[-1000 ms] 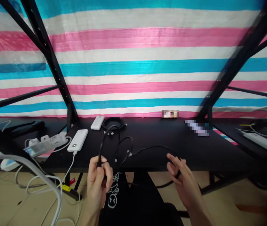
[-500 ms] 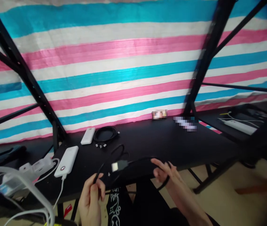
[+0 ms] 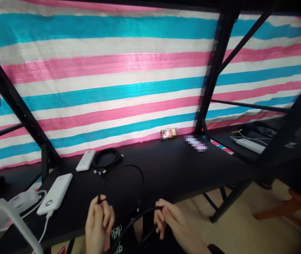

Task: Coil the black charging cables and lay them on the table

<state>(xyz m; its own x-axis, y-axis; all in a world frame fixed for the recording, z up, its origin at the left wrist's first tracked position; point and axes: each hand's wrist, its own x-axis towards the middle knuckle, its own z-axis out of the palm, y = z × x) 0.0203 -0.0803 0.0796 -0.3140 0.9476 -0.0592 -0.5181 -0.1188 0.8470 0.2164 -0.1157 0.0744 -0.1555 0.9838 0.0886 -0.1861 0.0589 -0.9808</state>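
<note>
A black cable (image 3: 143, 176) runs in loops between my two hands, over the front edge of the table. My left hand (image 3: 99, 220) is closed on one stretch of it, which arcs up from the fingertips and bends down again. Near the middle hangs a small metal-tipped plug (image 3: 138, 209). My right hand (image 3: 167, 217) pinches another part of the cable between thumb and fingers, with the strand curving down to the left below it. The lower loops are hard to make out against dark clothing.
On the black table (image 3: 166, 165) lie a coiled black cable (image 3: 107, 158), a white power bank (image 3: 86, 161) and another white power bank (image 3: 55, 194) with a white cord. White power strips and cords crowd the left. Black metal posts (image 3: 211, 81) stand before a striped sheet (image 3: 113, 70).
My right hand has moved left and down, closer to my left hand, and now pinches the cable. The large plug between my hands is out of sight. The view has shifted right.
</note>
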